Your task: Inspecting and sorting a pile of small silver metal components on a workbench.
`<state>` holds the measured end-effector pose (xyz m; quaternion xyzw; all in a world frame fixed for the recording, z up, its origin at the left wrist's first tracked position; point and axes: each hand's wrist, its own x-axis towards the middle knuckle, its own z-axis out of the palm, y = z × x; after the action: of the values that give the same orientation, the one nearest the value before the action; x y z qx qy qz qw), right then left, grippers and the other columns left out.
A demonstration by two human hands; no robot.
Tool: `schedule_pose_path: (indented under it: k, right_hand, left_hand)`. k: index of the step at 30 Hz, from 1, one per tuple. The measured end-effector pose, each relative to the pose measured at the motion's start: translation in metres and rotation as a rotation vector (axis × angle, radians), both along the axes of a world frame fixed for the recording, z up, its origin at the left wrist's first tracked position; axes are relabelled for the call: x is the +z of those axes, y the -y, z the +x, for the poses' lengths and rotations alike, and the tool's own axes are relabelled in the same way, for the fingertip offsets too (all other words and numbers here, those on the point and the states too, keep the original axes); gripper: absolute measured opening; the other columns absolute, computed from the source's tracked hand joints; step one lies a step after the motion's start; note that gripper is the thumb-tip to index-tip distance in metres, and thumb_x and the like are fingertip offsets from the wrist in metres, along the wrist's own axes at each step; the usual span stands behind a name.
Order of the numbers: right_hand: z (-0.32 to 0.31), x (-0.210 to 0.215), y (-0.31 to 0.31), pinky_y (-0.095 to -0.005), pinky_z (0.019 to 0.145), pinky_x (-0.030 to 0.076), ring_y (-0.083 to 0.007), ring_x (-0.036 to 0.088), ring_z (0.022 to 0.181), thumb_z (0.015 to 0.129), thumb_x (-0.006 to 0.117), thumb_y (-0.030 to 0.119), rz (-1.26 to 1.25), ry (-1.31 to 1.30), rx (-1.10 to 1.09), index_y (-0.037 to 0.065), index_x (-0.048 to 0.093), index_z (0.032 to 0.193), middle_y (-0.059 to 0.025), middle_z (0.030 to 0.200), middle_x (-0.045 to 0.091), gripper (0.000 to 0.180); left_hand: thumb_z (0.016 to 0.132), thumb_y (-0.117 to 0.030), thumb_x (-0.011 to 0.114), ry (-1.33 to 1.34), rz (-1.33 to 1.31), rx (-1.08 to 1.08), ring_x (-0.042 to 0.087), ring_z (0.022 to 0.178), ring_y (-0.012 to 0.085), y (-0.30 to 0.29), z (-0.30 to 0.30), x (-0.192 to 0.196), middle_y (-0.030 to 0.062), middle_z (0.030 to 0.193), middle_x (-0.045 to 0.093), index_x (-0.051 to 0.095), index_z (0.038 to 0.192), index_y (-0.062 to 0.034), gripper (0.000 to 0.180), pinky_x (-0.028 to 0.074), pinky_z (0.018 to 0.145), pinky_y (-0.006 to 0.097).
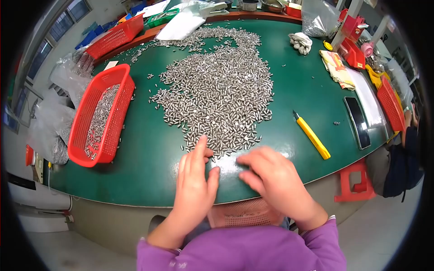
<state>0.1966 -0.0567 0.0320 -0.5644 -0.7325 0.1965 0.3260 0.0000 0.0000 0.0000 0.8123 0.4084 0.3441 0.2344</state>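
Observation:
A large heap of small, silvery, bullet-shaped metal pieces (221, 86) spreads over the green tabletop (149, 176). My left hand (194, 178) is at the heap's near edge, fingers stretched forward and thumb apart, its index fingertip touching or just over the nearest pieces. To its right, my right hand (273, 176) hovers near the same edge, slightly blurred, with bent fingers and a gap between them and the thumb. Nothing shows in either hand. Below the table edge, between my forearms, a pink perforated basket (246, 213) sits at my lap, partly hidden by my arms and purple sleeves.
A red basket (123, 113) holding more metal pieces stands at the left. On the right lie a yellow cutter knife (313, 136), a phone (357, 122), a folded cloth (337, 68) and white gloves (300, 43). A white sheet (181, 26) and another red basket (115, 38) are at the back.

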Motion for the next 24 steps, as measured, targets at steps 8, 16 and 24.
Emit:
schedule_pose_path:
  k: [8,16,24]
  right_hand:
    - [-0.016,-0.015,-0.022,-0.0431,0.076,0.053,-0.0332,0.063,0.087,0.080,0.075,0.004,0.142,0.006,-0.037,0.004,0.066,0.100,-0.0117,0.093,0.063,0.022]
    - [-0.009,-0.011,-0.011,-0.0432,0.076,0.052,-0.0329,0.062,0.087,0.080,0.075,0.004,0.078,-0.051,-0.007,0.004,0.065,0.100,-0.0110,0.092,0.061,0.022]
    - [-0.010,-0.012,-0.011,-0.0443,0.077,0.052,-0.0343,0.062,0.087,0.082,0.073,0.004,0.089,-0.048,0.038,0.005,0.065,0.101,-0.0119,0.092,0.060,0.021]
  left_hand:
    - [0.082,0.011,0.070,0.077,-0.060,-0.090,0.063,0.095,0.0203,-0.004,0.002,0.001,0.0083,0.104,0.067,0.042,0.152,-0.0030,0.076,0.051,0.083,0.033]
    - [0.081,0.011,0.069,0.137,-0.172,-0.131,0.062,0.096,0.0249,0.009,-0.003,0.004,0.0107,0.105,0.064,0.042,0.151,-0.0026,0.076,0.053,0.084,0.038]
    - [0.081,0.012,0.066,0.085,-0.081,-0.164,0.062,0.094,0.0264,0.005,-0.004,0.002,0.0102,0.098,0.065,0.048,0.145,0.0020,0.068,0.052,0.083,0.039]
